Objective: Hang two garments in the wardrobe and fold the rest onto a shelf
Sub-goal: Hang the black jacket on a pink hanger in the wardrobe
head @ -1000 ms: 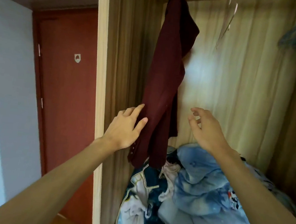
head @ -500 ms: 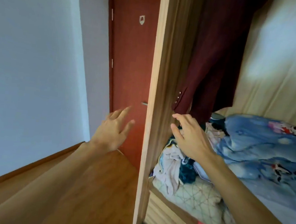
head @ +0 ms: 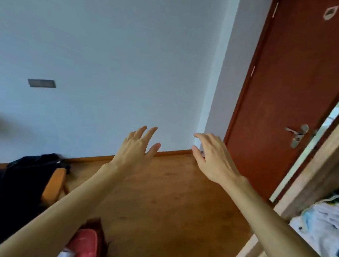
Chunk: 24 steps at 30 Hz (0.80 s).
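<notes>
My left hand (head: 136, 149) and my right hand (head: 213, 155) are both stretched out in front of me over the wooden floor, fingers relaxed and spread, holding nothing. A dark garment (head: 18, 180) lies draped over an orange chair (head: 54, 181) at the lower left. Red and white fabric (head: 83, 244) shows at the bottom edge under my left forearm. At the far right edge the wardrobe frame (head: 326, 170) borders a pile of white and blue clothes (head: 327, 226). The hung maroon garment is out of view.
A pale wall (head: 110, 50) fills the left and middle. A red-brown door (head: 297, 78) with a metal handle (head: 297, 134) stands closed beside the wardrobe. The wooden floor (head: 168, 200) stretches between the chair and the wardrobe.
My view has swung left, away from the wardrobe and the hung maroon garment, toward the wall and the chair. Both hands have come along, still holding nothing.
</notes>
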Each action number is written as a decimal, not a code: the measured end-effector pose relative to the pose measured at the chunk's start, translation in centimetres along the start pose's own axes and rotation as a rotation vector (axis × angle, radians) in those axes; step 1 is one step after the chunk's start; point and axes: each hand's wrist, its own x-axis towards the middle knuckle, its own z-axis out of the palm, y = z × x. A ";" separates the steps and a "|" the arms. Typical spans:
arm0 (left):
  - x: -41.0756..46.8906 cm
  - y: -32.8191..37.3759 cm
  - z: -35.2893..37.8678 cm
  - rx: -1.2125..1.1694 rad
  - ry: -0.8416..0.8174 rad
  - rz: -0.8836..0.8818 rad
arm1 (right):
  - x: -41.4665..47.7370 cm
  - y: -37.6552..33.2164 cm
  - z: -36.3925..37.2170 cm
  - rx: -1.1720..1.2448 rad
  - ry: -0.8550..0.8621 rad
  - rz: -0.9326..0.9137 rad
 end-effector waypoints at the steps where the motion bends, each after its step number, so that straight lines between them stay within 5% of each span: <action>1: -0.6 -2.4 -0.9 0.025 0.013 -0.034 | 1.3 -1.8 1.4 0.016 -0.010 -0.030; 12: -12.6 -24.3 -9.3 0.305 0.127 -0.482 | 9.9 -21.5 14.9 0.124 -0.184 -0.366; 24: -28.0 -33.2 -11.6 0.226 0.206 -0.957 | 9.7 -35.7 23.9 0.302 -0.272 -0.654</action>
